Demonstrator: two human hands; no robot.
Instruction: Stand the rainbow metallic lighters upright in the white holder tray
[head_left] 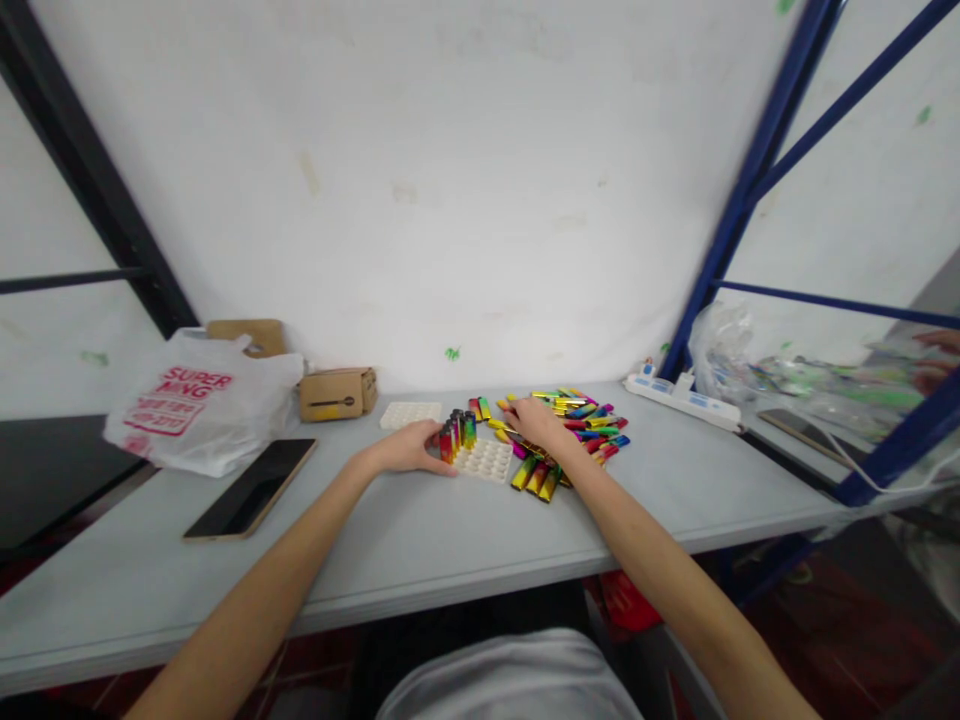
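Note:
At the left end of a white holed tray, my left hand curves round the edge, thumb in front and fingers behind. Several shiny rainbow-coloured lighters stand upright in the tray's left part, beside those fingers. The tray's right part shows bare holes. My right hand is over the left side of a loose heap of metallic lighters, its fingers bent together on a lighter and partly hidden. Two lighters lie just behind the tray. A second white tray rests farther back, left of the upright lighters.
To the left are a cardboard box, a white plastic bag and a dark phone-like tablet. A power strip lies at right beside the blue frame post. Beyond it, another person's hand shows near clear bags.

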